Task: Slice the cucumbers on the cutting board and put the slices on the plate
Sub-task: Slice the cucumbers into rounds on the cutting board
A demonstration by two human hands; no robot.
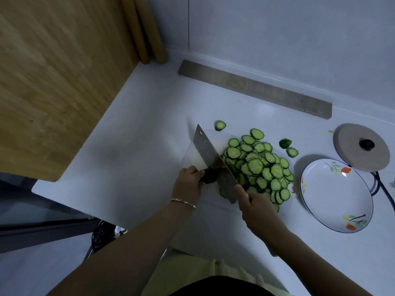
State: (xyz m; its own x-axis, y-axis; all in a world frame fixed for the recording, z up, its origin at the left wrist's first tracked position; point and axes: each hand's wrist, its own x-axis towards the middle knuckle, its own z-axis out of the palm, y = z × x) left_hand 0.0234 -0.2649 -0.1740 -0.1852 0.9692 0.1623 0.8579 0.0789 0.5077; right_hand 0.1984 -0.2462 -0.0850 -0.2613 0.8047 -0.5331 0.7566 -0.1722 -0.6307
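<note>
1. Home kitchen: white counter (139, 124) met a white wall.
2. Cleaver (213, 161), cucumber slices (258, 167) and a flowered plate (337, 195) sat there.
3. Wooden cabinet side (53, 71) stood far left.

The cleaver (215, 163) hides most of the dark cucumber end (210, 175) under the left hand (189, 182); how much of it is left cannot be told. The cleaver's handle is buried inside the right hand (254, 208), so none of it shows. The pale cutting board (198, 150) blends into the white surface (139, 133), and its near edge is lost under the slices (258, 167) and both forearms. The dark cable (382, 189) runs off the right edge. Dim light blurs the dark bundle (102, 233) on the floor beyond recognition.
</note>
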